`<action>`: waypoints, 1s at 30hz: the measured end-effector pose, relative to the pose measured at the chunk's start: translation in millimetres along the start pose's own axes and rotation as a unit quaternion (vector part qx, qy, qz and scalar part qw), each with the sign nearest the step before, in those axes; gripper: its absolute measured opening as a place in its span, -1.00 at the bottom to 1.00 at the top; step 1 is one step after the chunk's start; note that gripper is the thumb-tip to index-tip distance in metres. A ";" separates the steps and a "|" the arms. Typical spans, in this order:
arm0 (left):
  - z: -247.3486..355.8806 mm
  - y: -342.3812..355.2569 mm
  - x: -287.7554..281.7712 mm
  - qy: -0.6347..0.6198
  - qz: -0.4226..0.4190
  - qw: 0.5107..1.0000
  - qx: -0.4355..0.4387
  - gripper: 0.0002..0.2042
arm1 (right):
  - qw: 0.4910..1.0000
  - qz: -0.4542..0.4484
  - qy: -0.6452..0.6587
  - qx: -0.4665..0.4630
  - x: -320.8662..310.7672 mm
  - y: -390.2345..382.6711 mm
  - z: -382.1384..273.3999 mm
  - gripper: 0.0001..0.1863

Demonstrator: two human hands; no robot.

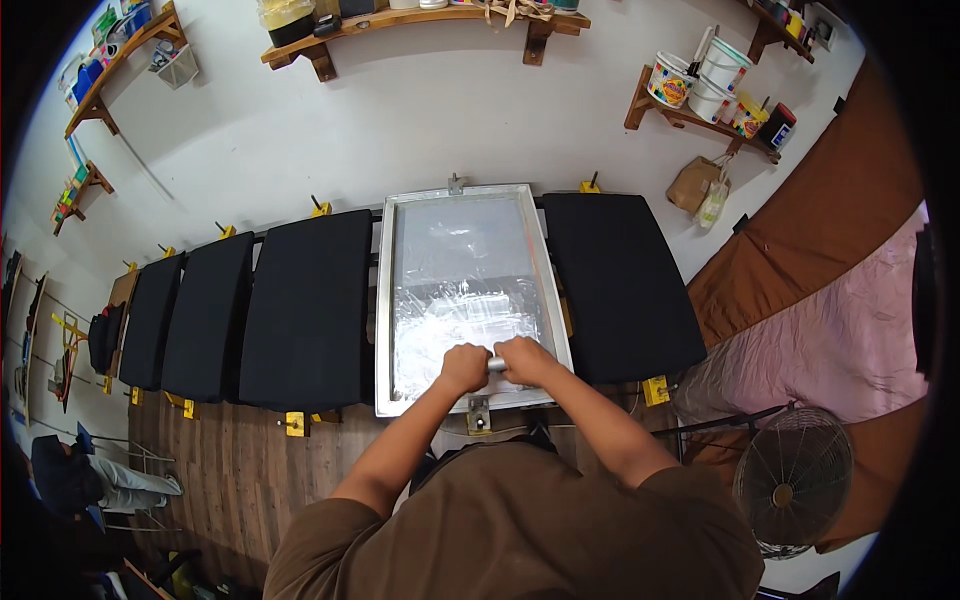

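A metal-framed printing screen [385,300] lies flat in front of me, its mesh smeared with whitish ink. Both my hands grip a squeegee handle [496,364] at the near end of the screen. My left hand [465,367] is closed on its left part and my right hand [527,360] on its right part. The blade under the hands is hidden.
Black cloth-covered boards [305,310] lie in a row left of the screen, one more [620,285] on the right, with yellow clamps [295,423] at their ends. Wall shelves hold paint buckets [700,75]. A floor fan [793,483] stands at lower right beside a pink cloth [830,340].
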State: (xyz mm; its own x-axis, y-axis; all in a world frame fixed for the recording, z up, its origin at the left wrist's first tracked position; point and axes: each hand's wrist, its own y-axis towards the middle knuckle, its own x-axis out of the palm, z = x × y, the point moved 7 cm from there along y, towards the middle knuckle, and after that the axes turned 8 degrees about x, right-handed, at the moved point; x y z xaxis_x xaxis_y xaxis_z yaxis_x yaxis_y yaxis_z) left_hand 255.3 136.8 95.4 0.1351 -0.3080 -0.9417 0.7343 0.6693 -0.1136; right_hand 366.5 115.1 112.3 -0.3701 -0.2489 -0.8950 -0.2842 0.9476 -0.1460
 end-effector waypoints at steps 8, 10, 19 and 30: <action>-12.2 12.8 -12.1 -0.035 -0.110 0.993 -0.039 -0.75 | 0.998 -0.060 0.023 -0.020 -3.4 14.9 3.9 -0.77; -18.0 22.4 -25.5 -0.047 -0.034 0.997 -0.047 -0.78 | 0.999 0.028 0.024 -0.015 -17.0 25.9 6.4 -0.79; 9.2 -20.5 4.3 0.007 0.149 0.988 0.043 -0.85 | 0.992 0.122 0.005 -0.014 22.0 -17.9 -4.2 -0.75; -25.2 33.5 -22.6 0.026 0.086 0.996 0.004 -0.84 | 0.997 0.077 0.009 -0.002 -18.8 33.3 8.0 -0.77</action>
State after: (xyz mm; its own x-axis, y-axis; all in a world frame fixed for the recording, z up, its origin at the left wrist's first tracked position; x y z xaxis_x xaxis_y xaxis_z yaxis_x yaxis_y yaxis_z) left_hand 260.1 183.2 104.9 0.2248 -0.1545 -0.9621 0.7093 0.7029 0.0529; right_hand 371.1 153.0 120.9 -0.4246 -0.1043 -0.8993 -0.2258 0.9741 -0.0063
